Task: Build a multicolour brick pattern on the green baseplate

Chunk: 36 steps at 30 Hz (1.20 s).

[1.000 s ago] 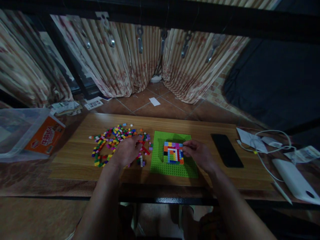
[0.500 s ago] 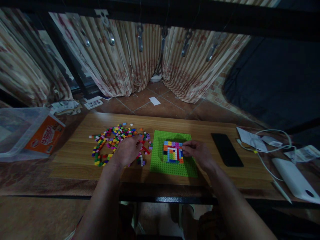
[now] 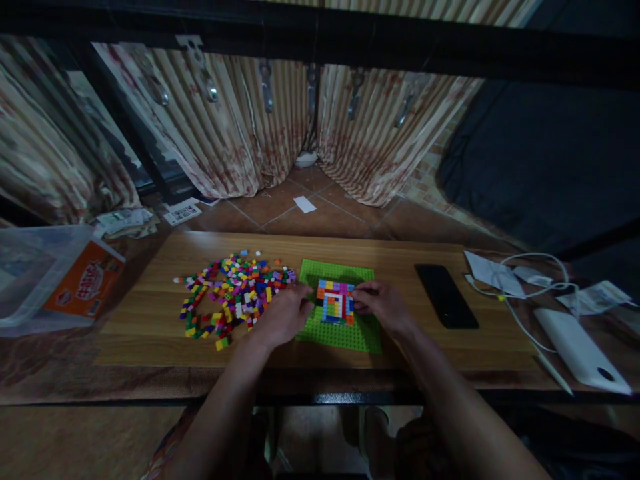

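A green baseplate (image 3: 360,335) lies on the wooden table (image 3: 150,333), with a small square mosaic of coloured bricks (image 3: 335,303) built on it. My left hand (image 3: 283,317) rests on the plate's left edge, fingertips near the mosaic's left side. My right hand (image 3: 383,305) touches the mosaic's right edge with pinched fingers; whether a brick is between them is too small to tell. A scattered pile of loose coloured bricks (image 3: 233,293) lies left of the plate.
A black phone (image 3: 445,305) lies right of the plate. Farther right are white cables (image 3: 520,287), papers and a white device (image 3: 580,350). A clear plastic bin with an orange box (image 3: 83,280) sits at the far left. Curtains hang behind.
My left hand has left the loose brick pile and moved right to the baseplate's left edge. My right hand stays at the mosaic. The view has shifted slightly.
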Each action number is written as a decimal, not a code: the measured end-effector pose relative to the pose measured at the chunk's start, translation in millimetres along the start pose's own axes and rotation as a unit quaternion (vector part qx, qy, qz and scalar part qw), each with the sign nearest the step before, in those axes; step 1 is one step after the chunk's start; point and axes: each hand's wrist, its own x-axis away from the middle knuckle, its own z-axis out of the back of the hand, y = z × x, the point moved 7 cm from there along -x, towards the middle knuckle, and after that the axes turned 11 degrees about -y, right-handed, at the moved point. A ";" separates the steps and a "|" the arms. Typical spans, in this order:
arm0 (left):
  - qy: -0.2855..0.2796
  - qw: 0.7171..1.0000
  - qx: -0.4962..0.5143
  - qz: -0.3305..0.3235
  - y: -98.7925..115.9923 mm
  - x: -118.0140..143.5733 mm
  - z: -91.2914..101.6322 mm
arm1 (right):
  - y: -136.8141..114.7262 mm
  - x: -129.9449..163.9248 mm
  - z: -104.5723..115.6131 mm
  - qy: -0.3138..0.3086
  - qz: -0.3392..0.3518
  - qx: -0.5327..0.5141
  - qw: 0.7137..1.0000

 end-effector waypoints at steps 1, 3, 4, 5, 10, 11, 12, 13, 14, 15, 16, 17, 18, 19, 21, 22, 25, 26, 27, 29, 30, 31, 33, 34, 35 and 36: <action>-0.001 1.000 0.007 0.004 1.4 -1.8 -4.9 | 0.2 0.2 -0.8 0.000 0.003 0.001 1.000; -0.008 1.000 0.015 0.018 1.8 -4.5 -11.9 | 1.4 0.7 -2.0 -0.003 0.002 -0.004 1.000; -0.013 0.999 0.016 0.025 1.5 -5.3 -14.0 | 2.5 1.0 -2.6 -0.009 -0.001 -0.012 1.000; -0.015 0.999 0.018 0.028 1.2 -5.8 -14.6 | 3.7 1.2 -3.4 -0.017 -0.006 -0.023 1.000; -0.021 0.999 0.022 0.024 1.9 -6.5 -11.8 | 8.2 1.7 -7.2 -0.054 -0.040 -0.085 0.994; -0.022 0.999 0.021 0.027 2.1 -6.7 -11.6 | 8.8 1.5 -7.1 -0.050 -0.047 -0.084 0.994; -0.021 0.999 0.019 0.030 2.5 -6.8 -11.6 | 9.0 1.1 -7.0 -0.044 -0.050 -0.076 0.995; -0.020 0.999 0.017 0.035 3.1 -6.8 -11.7 | 8.9 0.4 -6.9 -0.038 -0.050 -0.060 0.996; -0.020 0.999 0.015 0.041 3.8 -6.7 -12.2 | 8.3 -0.5 -6.9 -0.033 -0.045 -0.040 0.998; -0.021 0.999 0.015 0.045 4.8 -6.5 -13.0 | 7.5 -1.5 -6.8 -0.030 -0.037 -0.017 0.999; -0.024 0.998 0.015 0.049 6.1 -6.2 -14.2 | 6.6 -2.5 -6.5 -0.028 -0.028 0.009 0.999; -0.028 0.998 0.016 0.051 7.7 -5.8 -15.7 | 5.6 -3.2 -5.8 -0.025 -0.019 0.037 0.999; -0.033 0.998 0.017 0.051 9.7 -5.3 -17.4 | 4.6 -3.8 -4.8 -0.023 -0.011 0.064 0.998; -0.036 0.998 0.018 0.051 11.8 -4.6 -18.9 | 3.5 -4.0 -3.7 -0.023 -0.006 0.088 0.996; -0.035 0.998 0.016 0.052 16.0 -2.8 -21.4 | 1.6 -3.6 -1.0 -0.025 -0.002 0.118 0.993; -0.030 0.998 0.014 0.056 17.7 -1.7 -22.5 | 1.4 -3.3 0.3 -0.030 -0.006 0.123 0.992; -0.036 0.996 0.013 0.077 21.5 1.0 -30.8 | 3.3 -3.3 7.4 -0.035 -0.029 0.133 0.990; -0.037 0.996 0.018 0.074 23.8 1.6 -34.5 | 4.6 -3.8 11.7 -0.027 -0.040 0.141 0.989; -0.033 0.997 0.024 0.066 26.4 2.0 -37.5 | 6.0 -4.5 15.7 -0.022 -0.047 0.144 0.988; -0.012 0.998 0.039 0.040 32.4 2.9 -41.7 | 7.5 -5.9 21.9 -0.021 -0.049 0.136 0.989; -0.004 0.999 0.044 0.031 34.5 3.3 -43.4 | 8.4 -6.3 22.8 -0.032 -0.051 0.127 0.990; 0.000 0.998 0.049 0.024 36.0 3.4 -44.7 | 9.2 -6.0 24.0 -0.037 -0.060 0.126 0.990; -0.001 0.998 0.055 0.014 37.1 3.0 -45.8 | 9.2 -4.1 25.5 -0.041 -0.074 0.128 0.988; -0.006 0.998 0.055 0.010 36.9 2.2 -45.7 | 8.4 -2.8 26.4 -0.036 -0.080 0.136 0.987; -0.013 0.999 0.052 0.006 36.4 1.3 -45.1 | 7.2 -1.5 27.1 -0.030 -0.083 0.148 0.985; -0.021 0.999 0.046 0.003 35.5 0.2 -44.3 | 5.8 -0.4 27.8 -0.022 -0.084 0.160 0.983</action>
